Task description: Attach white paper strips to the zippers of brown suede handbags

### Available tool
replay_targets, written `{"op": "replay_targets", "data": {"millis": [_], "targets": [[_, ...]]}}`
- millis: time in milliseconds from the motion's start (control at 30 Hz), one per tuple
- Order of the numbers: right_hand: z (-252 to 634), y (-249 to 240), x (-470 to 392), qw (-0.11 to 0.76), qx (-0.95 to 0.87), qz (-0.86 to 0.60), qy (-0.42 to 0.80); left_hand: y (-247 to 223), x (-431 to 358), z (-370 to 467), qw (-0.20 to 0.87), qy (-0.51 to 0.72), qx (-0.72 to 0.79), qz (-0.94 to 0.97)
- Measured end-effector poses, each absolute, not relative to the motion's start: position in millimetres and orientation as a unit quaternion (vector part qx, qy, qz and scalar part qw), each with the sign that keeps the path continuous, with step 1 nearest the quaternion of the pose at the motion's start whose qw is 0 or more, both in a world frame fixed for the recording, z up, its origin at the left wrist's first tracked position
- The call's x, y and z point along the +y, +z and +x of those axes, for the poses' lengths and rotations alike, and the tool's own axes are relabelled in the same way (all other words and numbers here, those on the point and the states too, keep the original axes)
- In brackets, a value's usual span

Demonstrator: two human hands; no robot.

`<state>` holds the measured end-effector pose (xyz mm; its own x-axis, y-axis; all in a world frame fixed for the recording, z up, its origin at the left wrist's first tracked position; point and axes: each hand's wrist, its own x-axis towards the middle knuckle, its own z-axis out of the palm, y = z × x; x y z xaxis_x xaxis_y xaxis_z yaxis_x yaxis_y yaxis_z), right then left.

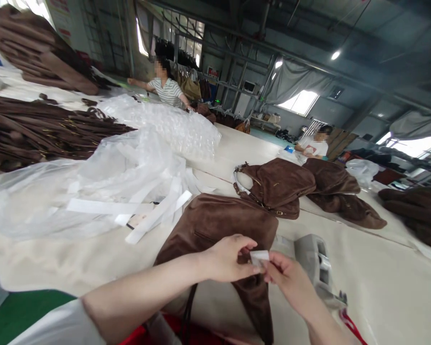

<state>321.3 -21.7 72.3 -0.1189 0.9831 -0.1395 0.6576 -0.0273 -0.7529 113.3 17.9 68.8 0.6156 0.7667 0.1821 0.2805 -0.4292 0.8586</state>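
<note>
A brown suede bag (233,215) lies in front of me on the pale table, its lower part hanging towards the near edge. Over it, my right hand (289,278) pinches a small whitish, partly see-through piece of tape (260,255) between thumb and fingers. My left hand (230,258) is curled just left of the tape, its thumb tip at the tape's lower edge. A tiny gold glint shows between the left fingers, but what they grip is mostly hidden. Close beside my right hand stands a grey tape dispenser (311,263).
Clear plastic bags (93,182) and white strips (158,220) lie to the left, before a pile of brown straps (50,129). Bubble wrap (165,122) sits behind. More brown bags (276,184) lie ahead. Two people (168,88) are at the table's far side.
</note>
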Motion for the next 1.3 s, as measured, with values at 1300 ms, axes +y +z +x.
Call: {"op": "replay_targets", "data": {"millis": [1300], "targets": [[274.3, -32.5, -22.2, 0.175, -0.688, -0.696, 0.107, -5.5, 27.8, 116.6, 0.298, 0.190, 0.517, 0.780]]}}
